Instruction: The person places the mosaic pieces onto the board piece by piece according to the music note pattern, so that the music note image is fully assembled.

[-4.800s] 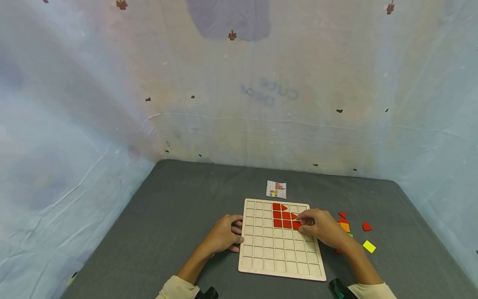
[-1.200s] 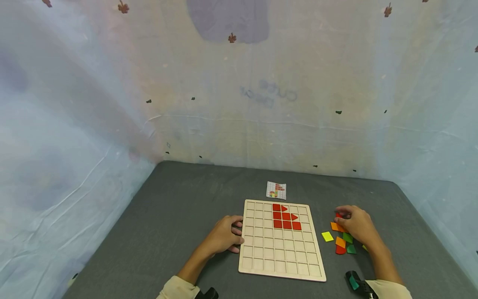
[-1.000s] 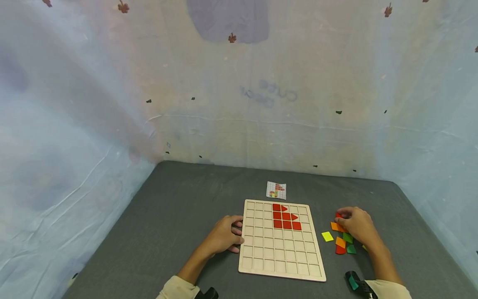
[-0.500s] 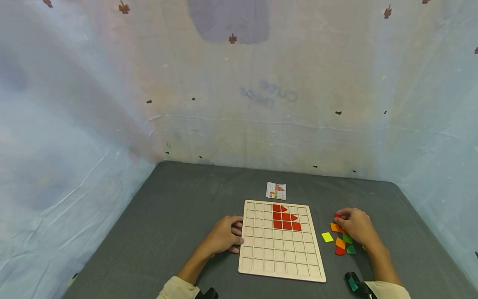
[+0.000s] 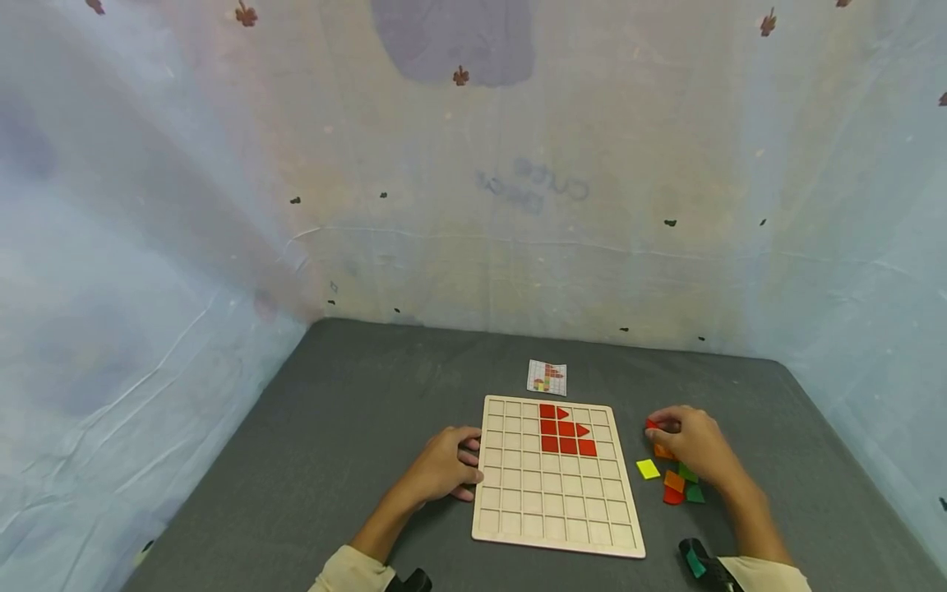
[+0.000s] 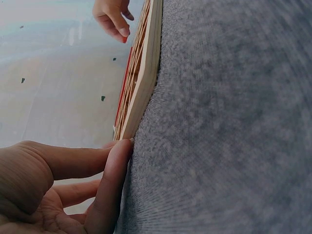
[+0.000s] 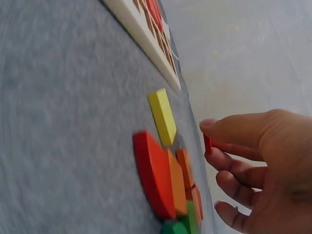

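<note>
A pale wooden grid board (image 5: 556, 510) lies on the grey table. Red square and triangular tiles (image 5: 567, 429) fill some of its upper cells. At the board's left edge rests my left hand (image 5: 441, 464), its thumb and fingertips touching the side; the left wrist view shows the fingertips against the board's rim (image 6: 146, 92). To the right of the board, my right hand (image 5: 697, 444) pinches a small red tile (image 7: 208, 145) between thumb and finger, raised above the loose tiles. My fingers hide much of that tile.
Loose tiles lie under and beside my right hand: a yellow one (image 5: 648, 469), orange (image 5: 673, 481), green (image 5: 694, 493) and red (image 5: 673, 496). A small printed pattern card (image 5: 547, 377) lies behind the board. Plastic sheeting (image 5: 473, 263) hangs around the table.
My right hand has gone from the board to the loose tiles, and has just moved left with a red tile. The yellow tile now lies nearer the board. My left hand has stayed put.
</note>
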`<state>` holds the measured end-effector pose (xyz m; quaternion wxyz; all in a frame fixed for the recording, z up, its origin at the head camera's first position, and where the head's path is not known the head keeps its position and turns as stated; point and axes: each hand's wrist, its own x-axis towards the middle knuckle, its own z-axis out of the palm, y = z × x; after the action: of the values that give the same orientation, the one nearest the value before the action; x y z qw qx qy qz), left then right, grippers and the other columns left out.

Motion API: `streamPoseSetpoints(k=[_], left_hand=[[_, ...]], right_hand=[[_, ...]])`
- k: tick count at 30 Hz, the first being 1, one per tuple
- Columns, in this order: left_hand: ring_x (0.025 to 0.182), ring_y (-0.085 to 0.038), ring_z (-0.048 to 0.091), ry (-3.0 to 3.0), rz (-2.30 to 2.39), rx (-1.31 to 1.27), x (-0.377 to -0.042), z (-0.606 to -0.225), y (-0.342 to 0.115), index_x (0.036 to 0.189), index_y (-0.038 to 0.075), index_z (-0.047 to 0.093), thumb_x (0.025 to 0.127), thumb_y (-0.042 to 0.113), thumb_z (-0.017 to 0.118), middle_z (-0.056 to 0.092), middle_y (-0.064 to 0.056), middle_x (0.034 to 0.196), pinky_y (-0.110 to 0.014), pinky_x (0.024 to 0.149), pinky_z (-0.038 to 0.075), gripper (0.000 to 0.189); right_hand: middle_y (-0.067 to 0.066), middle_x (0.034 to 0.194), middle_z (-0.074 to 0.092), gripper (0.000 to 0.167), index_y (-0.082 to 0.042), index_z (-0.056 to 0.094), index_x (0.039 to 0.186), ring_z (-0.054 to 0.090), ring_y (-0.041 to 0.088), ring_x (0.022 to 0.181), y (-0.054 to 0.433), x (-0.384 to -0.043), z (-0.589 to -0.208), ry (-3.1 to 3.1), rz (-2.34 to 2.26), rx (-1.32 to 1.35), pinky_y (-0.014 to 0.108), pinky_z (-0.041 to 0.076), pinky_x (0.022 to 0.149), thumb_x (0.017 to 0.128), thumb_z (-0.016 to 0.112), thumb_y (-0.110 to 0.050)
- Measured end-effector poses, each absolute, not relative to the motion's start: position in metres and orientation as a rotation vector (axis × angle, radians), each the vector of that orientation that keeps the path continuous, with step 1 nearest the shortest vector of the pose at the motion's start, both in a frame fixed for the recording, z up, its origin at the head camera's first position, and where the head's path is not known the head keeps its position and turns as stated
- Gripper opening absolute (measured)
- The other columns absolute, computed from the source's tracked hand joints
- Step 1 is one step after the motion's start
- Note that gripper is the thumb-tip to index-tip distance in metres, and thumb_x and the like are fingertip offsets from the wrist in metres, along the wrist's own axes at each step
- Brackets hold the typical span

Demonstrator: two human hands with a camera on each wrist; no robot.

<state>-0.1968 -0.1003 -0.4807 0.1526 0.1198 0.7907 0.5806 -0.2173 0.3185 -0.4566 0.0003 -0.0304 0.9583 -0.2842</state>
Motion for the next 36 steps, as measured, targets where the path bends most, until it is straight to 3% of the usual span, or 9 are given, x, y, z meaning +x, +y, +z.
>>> streamPoseSetpoints(k=[4, 9, 23, 36], left_hand=[[0.102, -0.025, 0.065, 2.274, 1.659, 0.346, -0.197, -0.480, -0.100, 0.149, -0.006, 0.053, 0.085, -0.010, 0.078, 0.056, -0.017, 0.127, -0.038, 0.059, 0.067, 0.068], [0.101, -0.025, 0.065, 2.275, 1.662, 0.339, -0.197, -0.481, -0.100, 0.149, -0.005, 0.053, 0.085, -0.010, 0.078, 0.056, -0.017, 0.126, -0.038, 0.058, 0.067, 0.068], [0.101, -0.025, 0.065, 2.274, 1.671, 0.347, -0.196, -0.481, -0.100, 0.148, -0.006, 0.053, 0.085, -0.011, 0.078, 0.056, -0.017, 0.126, -0.038, 0.058, 0.067, 0.069], [0.102, -0.025, 0.064, 2.267, 1.673, 0.341, -0.197, -0.482, -0.100, 0.149, -0.006, 0.053, 0.085, -0.010, 0.078, 0.056, -0.017, 0.126, -0.038, 0.059, 0.067, 0.069]], right_hand=[[0.016, 0.109, 0.072, 0.027, 0.001, 0.076, 0.115, 0.064, 0.020, 0.086, 0.311, -0.217, -0.457, 2.979, -0.922, -0.165, 0.032, 0.056, 0.067, 0.097, 0.078, -0.018], [0.009, 0.105, 0.072, 0.025, -0.002, 0.077, 0.114, 0.062, 0.016, 0.085, 0.301, -0.216, -0.458, 2.971, -0.926, -0.247, 0.026, 0.055, 0.067, 0.096, 0.079, -0.019], [0.000, 0.097, 0.069, 0.026, -0.008, 0.078, 0.108, 0.059, 0.014, 0.085, 0.271, -0.214, -0.456, 2.866, -0.954, -0.303, 0.028, 0.051, 0.068, 0.090, 0.086, -0.025], [-0.003, 0.089, 0.064, 0.022, -0.008, 0.078, 0.104, 0.057, 0.013, 0.081, 0.263, -0.214, -0.463, 2.833, -1.009, -0.388, 0.024, 0.050, 0.066, 0.086, 0.087, -0.015]])
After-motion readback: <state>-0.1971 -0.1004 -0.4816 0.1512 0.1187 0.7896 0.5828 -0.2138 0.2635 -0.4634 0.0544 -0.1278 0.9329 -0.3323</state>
